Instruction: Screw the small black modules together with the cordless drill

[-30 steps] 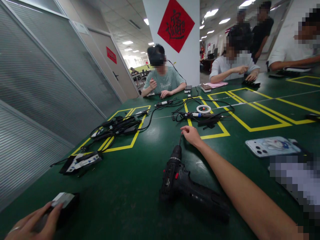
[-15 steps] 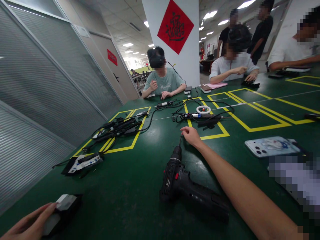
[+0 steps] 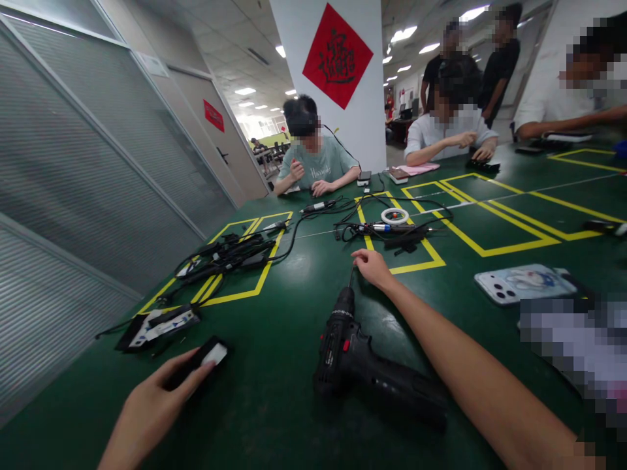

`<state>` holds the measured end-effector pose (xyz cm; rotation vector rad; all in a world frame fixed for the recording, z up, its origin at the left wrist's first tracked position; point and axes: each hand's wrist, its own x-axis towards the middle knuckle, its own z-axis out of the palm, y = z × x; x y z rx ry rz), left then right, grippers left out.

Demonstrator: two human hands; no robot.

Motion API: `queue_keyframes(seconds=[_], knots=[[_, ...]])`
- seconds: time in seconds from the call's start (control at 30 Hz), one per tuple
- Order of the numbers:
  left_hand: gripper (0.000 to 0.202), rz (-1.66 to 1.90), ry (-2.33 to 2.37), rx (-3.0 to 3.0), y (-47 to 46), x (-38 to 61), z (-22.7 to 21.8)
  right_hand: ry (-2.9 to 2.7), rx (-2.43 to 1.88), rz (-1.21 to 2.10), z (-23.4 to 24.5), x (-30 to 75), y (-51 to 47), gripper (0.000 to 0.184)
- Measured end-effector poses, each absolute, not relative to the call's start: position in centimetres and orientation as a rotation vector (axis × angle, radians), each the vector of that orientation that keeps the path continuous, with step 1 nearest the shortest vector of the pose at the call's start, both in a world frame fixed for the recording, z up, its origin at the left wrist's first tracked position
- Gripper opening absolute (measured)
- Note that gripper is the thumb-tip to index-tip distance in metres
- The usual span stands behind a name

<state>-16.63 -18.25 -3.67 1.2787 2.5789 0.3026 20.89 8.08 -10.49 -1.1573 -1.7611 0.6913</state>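
Observation:
A black cordless drill [image 3: 377, 372] lies on its side on the green table, its thin bit [image 3: 351, 277] pointing away from me. At the tip of that bit, the fingers of my right hand [image 3: 372, 266] are pinched together; anything small between them is too tiny to make out. To the left of the drill, my left hand [image 3: 157, 398] grips a flat black piece [image 3: 211, 346] with a white patch on its near face. Thumb and fingers lie along its two sides, just above the tabletop.
Left, a tangle of black cables [image 3: 235, 253] lies beside a black-and-white packet [image 3: 161, 326]. A white tape ring [image 3: 394, 216] and an electric screwdriver [image 3: 389, 228] lie ahead. A phone [image 3: 524, 284] rests at right. Co-workers sit across the green table [image 3: 274, 391].
My left hand has moved right and forward with the black piece, nearer to the drill. My right hand and the drill stay as they were. The view has shifted slightly.

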Motion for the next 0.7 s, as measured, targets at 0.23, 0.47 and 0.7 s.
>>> queue_keyframes(seconds=[0.23,0.47,0.7], knots=[[0.061,0.643,1.970,1.814,-4.1,-9.6,-4.4,-1.656,-1.175,0.846,-10.4,21.3,8.1,0.028],[0.054,0.943,1.660,1.875,6.7,-2.7,-6.6,-1.905,-1.489,0.834,-5.9,22.9,3.6,0.031],[0.062,1.147,1.645,1.837,6.9,-2.2,-8.7,-2.485,-1.362,0.662,-0.6,21.7,-12.0,0.053]])
